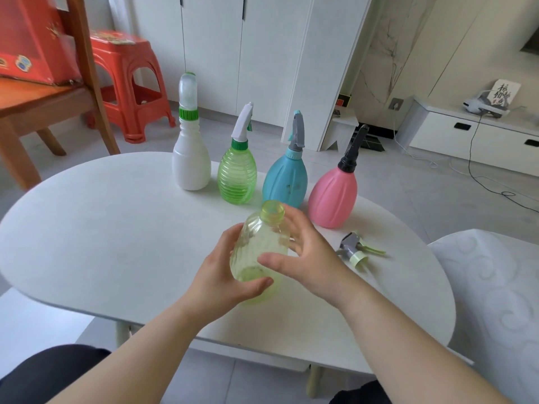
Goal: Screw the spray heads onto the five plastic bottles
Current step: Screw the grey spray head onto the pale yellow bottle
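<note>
You have the last open bottle, the pale yellow-green bottle (pixel 264 252), between both hands above the white table (pixel 116 228), tilted with its bare threaded neck pointing away from you. Your left hand (pixel 224 275) wraps the lower body from the left, thumb pressed across the front. Your right hand (pixel 303 249) lies against the right side with fingers spread and only partly curled, so I judge it a loose hold rather than a firm one.

4 bottles already stand capped in a row behind: the white bottle (pixel 191 164), the green ribbed bottle (pixel 236 177), the blue bottle (pixel 285 177) and the pink bottle (pixel 332 196). The remaining spray head (pixel 354 249) lies on its side on the table, just right of your right hand.

The risks from here:
1. The bottle looks thin-walled, so squeezing it while twisting could deform the neck and cross the threads.
2. Starting the collar with the bottle tilted invites a crooked first turn.
3. Reaching right for the head leaves 1 hand holding, and a slack grip lets the bottle slip.
4. The pink bottle stands near your right hand; a wide sweep could topple it.
</note>
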A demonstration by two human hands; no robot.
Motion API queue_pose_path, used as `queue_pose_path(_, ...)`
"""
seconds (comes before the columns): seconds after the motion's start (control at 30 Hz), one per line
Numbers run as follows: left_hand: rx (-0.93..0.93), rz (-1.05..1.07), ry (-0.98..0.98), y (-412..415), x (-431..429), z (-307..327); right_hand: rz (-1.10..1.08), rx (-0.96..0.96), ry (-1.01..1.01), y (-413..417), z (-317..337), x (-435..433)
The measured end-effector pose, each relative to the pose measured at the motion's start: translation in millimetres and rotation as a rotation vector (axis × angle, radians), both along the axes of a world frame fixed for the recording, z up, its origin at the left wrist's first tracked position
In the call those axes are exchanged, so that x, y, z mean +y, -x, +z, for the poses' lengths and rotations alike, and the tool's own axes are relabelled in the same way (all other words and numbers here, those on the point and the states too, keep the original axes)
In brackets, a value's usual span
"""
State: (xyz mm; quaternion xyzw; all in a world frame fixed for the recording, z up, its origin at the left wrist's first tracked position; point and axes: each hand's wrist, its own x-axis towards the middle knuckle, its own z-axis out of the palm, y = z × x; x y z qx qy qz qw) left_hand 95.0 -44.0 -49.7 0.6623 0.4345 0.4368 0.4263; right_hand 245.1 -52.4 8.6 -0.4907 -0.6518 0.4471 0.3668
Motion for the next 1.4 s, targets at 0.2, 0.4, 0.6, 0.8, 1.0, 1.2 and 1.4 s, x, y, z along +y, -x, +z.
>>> queue_pose_path(0.2, 0.015, 0.057, 0.024, 2, 4, 0, -0.361, -0.305, -0.023, -57, 3, 15)
queue_pose_path(0.4, 0.011, 0.094, 0.014, 6, 1, 2, -0.573, -0.901, 0.236, -104, -20, 24)
queue_pose_path(0.6, 0.031, 0.123, -0.010, 13, 4, 2, -0.581, -0.967, 0.337, -106, -34, 29)
queue_pose_path(0.8, 0.084, 0.122, -0.049, 19, 4, 2, -0.547, -0.829, 0.360, -106, -27, 31)
queue_pose_path(1.0, 0.088, 0.111, -0.089, 22, 5, 3, -0.505, -0.062, 0.341, -105, 11, 25)
queue_pose_path(1.2, 0.102, 0.087, -0.091, 30, 4, 9, -0.370, 0.536, 0.134, -85, 55, 19)
queue_pose_path(1.4, 0.166, 0.083, -0.098, 39, 2, 18, -0.327, 0.887, -0.118, -75, 78, 20)
